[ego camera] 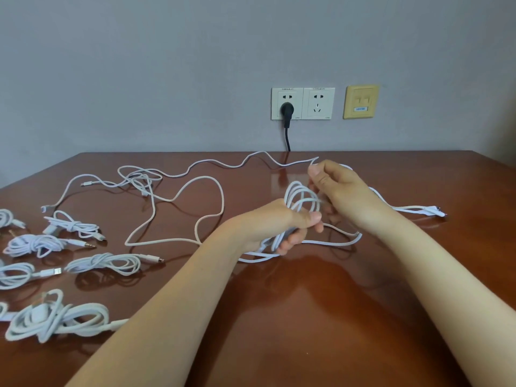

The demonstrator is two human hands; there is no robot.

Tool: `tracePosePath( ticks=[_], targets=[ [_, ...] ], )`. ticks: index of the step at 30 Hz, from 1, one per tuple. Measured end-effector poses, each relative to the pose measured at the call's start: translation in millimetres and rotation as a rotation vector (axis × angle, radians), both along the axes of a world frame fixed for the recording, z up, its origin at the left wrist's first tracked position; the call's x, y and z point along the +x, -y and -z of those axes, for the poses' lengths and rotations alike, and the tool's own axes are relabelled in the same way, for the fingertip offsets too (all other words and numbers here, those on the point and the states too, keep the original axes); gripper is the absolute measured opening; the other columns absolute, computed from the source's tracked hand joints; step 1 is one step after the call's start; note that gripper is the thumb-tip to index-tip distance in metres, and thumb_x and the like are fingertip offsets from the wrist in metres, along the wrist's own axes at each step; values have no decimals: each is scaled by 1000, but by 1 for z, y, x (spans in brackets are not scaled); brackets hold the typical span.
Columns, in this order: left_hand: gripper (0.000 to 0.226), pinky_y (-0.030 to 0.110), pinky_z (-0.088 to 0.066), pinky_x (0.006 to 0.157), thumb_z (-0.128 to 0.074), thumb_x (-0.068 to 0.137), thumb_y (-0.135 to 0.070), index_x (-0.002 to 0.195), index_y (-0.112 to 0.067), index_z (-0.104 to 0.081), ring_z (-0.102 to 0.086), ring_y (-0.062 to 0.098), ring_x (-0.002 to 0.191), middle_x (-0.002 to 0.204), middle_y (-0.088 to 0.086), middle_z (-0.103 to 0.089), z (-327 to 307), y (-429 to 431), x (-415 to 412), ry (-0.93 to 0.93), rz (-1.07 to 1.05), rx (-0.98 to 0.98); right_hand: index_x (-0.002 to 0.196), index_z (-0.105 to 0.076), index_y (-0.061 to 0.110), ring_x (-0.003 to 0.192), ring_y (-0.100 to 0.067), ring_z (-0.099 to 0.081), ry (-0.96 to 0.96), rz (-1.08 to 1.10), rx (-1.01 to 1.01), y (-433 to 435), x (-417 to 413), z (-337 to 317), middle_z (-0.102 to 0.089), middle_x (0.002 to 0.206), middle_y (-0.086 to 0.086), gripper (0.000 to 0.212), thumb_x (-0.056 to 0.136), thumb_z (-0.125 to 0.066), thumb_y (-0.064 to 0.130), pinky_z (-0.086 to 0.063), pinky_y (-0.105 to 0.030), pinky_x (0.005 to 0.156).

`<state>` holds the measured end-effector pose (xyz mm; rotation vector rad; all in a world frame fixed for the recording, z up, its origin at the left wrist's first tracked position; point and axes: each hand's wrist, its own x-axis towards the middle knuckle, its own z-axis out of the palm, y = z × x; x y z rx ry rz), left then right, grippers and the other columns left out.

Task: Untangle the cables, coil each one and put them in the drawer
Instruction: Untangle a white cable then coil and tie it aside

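Cable coil [301, 195] gripped by left hand [275, 226], pinched by right hand [336, 188].

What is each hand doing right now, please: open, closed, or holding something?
Left hand: closed, gripping the coiled loops of the white cable.
Right hand: closed, pinching a loose stretch of the same white cable.

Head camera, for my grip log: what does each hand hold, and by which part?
Left hand grips the half-coiled white cable at the loops' lower end; right hand pinches its strand by the loops' top.
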<state>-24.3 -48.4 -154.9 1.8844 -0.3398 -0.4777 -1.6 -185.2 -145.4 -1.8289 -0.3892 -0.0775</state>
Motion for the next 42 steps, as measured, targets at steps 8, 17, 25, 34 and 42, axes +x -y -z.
tracePosePath(
  ticks=[8,17,25,34,42],
  targets=[
    [38,11,-20,30,-34,101,-34,71,-12,-45,-24,5,26,34,-7,-29,-1,-10,14,-97,-356,-357,89,-53,13,34,-11,-39,-221,-134,-74,7,-4,-4,-58,69,-4,19,100,-39,19,-31,-17,34],
    [43,13,-22,31,-43,93,-48,66,-14,-44,-24,6,27,35,-7,-27,-1,-8,12,-94,-325,-260,84,-52,8,30,-8,-30,-106,-128,-16,4,-3,2,-49,48,-3,16,97,-44,10,-25,-17,34],
    [38,14,-35,44,-60,88,-32,57,-11,-53,-32,8,27,32,1,-30,-1,5,1,73,-169,101,74,-53,15,33,-3,-44,52,-47,-111,-8,-8,6,-49,42,-1,34,100,-35,27,-31,-9,37],
    [33,13,-25,33,-60,87,-10,57,-6,-48,-27,8,24,29,-1,-31,2,2,2,-55,136,44,62,-46,18,49,-5,-45,419,30,-278,-7,-10,11,-47,47,5,36,93,-45,36,-34,-17,52],
    [34,16,-29,35,-64,84,-15,52,-14,-51,-33,5,31,35,-6,-35,2,4,1,-133,262,-8,48,-25,16,42,-8,-28,436,105,-223,-9,-12,9,-26,39,6,52,95,-47,20,-24,-18,45]
  ],
)
